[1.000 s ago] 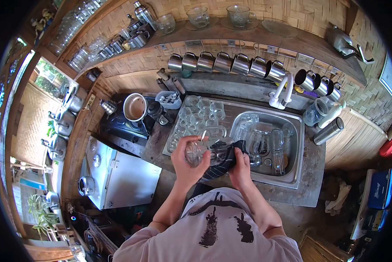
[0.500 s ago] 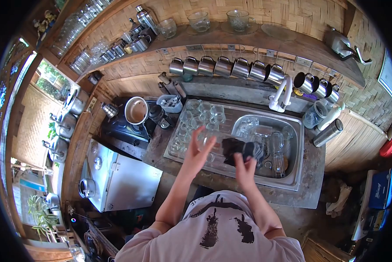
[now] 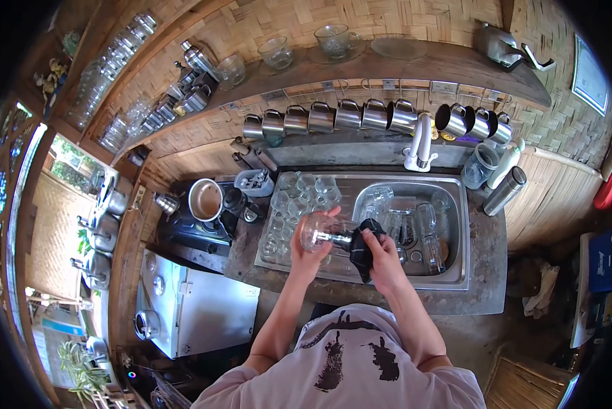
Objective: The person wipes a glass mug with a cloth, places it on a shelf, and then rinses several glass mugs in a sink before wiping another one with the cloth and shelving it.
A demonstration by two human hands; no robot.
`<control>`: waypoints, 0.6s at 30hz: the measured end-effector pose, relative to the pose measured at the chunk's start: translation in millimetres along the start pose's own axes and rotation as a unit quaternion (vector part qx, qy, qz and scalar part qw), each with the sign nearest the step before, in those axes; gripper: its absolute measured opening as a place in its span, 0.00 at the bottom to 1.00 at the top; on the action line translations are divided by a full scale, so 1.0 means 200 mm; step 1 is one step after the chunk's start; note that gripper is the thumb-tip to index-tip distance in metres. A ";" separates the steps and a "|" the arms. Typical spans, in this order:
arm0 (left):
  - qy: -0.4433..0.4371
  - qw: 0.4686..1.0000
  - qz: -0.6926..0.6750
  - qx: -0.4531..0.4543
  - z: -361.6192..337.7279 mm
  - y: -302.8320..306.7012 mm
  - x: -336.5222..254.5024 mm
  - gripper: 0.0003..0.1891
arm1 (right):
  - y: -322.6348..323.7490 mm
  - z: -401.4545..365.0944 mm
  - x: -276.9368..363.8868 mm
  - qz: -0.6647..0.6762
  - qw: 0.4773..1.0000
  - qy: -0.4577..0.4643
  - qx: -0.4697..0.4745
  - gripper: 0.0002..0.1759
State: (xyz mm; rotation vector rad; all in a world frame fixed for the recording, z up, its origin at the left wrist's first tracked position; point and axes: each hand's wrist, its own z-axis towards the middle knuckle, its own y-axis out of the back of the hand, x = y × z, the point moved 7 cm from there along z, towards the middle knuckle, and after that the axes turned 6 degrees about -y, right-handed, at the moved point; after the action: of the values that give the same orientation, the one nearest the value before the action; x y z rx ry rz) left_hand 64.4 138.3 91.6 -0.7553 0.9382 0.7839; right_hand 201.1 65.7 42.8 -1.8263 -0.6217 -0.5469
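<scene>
My left hand (image 3: 310,253) is wrapped round a clear drinking glass (image 3: 324,234), which lies on its side in the air above the front of the drainboard. In my right hand (image 3: 386,264) a black cloth (image 3: 362,253) is pinched and pressed against the glass's right end. The cloth hides that end of the glass. Just beyond my left hand, many clear glass mugs (image 3: 304,183) stand crowded on the steel drainboard (image 3: 350,185). To the right, more glassware (image 3: 426,218) lies in the sink basin (image 3: 458,235).
A white faucet (image 3: 421,146) rises behind the sink. Steel mugs (image 3: 321,117) hang below the wooden shelf (image 3: 401,65). A steel tumbler (image 3: 505,191) and a glass jar (image 3: 479,167) stand at right. Left are a pot (image 3: 206,199) on the stove and a white freezer (image 3: 218,315).
My hands have come closer together. The black cloth now meets the end of the glass, and my left fingers have closed round the glass. The view has shifted slightly.
</scene>
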 end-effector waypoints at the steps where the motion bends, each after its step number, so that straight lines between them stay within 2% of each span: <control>1: 0.027 0.998 -0.031 -0.039 -0.01 0.00 0.02 0.31 | -0.01 -0.01 0.01 -0.042 0.998 0.042 -0.005 0.13; 3: 0.080 0.985 -0.093 -0.119 -0.02 0.00 0.03 0.30 | -0.06 -0.03 0.02 -0.126 0.984 0.124 -0.014 0.16; 4: 0.152 0.970 -0.113 -0.154 -0.04 0.04 0.09 0.29 | -0.02 0.01 -0.03 -0.281 0.943 0.169 -0.053 0.20; 6: 0.291 0.918 -0.154 -0.220 -0.10 0.11 0.18 0.27 | -0.03 -0.04 -0.05 -0.494 0.838 0.225 -0.061 0.19; 7: 0.311 0.908 -0.159 -0.231 -0.11 0.11 0.19 0.26 | -0.09 -0.08 -0.03 -0.591 0.765 0.249 -0.063 0.19; 8: 0.328 0.899 -0.164 -0.241 -0.13 0.11 0.18 0.24 | -0.11 -0.11 -0.02 -0.590 0.759 0.270 -0.062 0.17; 9: 0.345 0.889 -0.169 -0.250 -0.13 0.10 0.17 0.23 | -0.10 -0.10 -0.02 -0.557 0.785 0.266 -0.051 0.17; 11: 0.269 0.924 -0.134 -0.235 -0.11 0.10 0.12 0.25 | -0.06 -0.08 -0.07 -0.486 0.837 0.249 -0.031 0.17; 14: 0.140 0.963 -0.027 -0.228 -0.14 0.17 0.14 0.30 | -0.04 -0.06 -0.12 -0.253 0.940 0.220 -0.056 0.16; 15: 0.089 0.969 0.017 -0.228 -0.12 0.17 0.10 0.31 | -0.02 -0.03 -0.13 -0.172 0.970 0.169 -0.040 0.14; 17: 0.080 0.979 0.065 -0.173 -0.12 0.15 0.04 0.32 | -0.01 0.02 -0.15 -0.006 0.998 0.060 -0.008 0.11; 18: 0.076 0.982 0.090 -0.145 -0.12 0.13 0.00 0.33 | -0.02 0.01 -0.15 0.019 0.999 0.030 -0.004 0.11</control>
State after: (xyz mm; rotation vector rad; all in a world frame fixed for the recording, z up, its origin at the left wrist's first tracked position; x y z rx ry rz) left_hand 32.2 131.0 77.0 -1.0050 1.0509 1.0476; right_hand 176.4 64.0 25.4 -1.8187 -0.5435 -0.5767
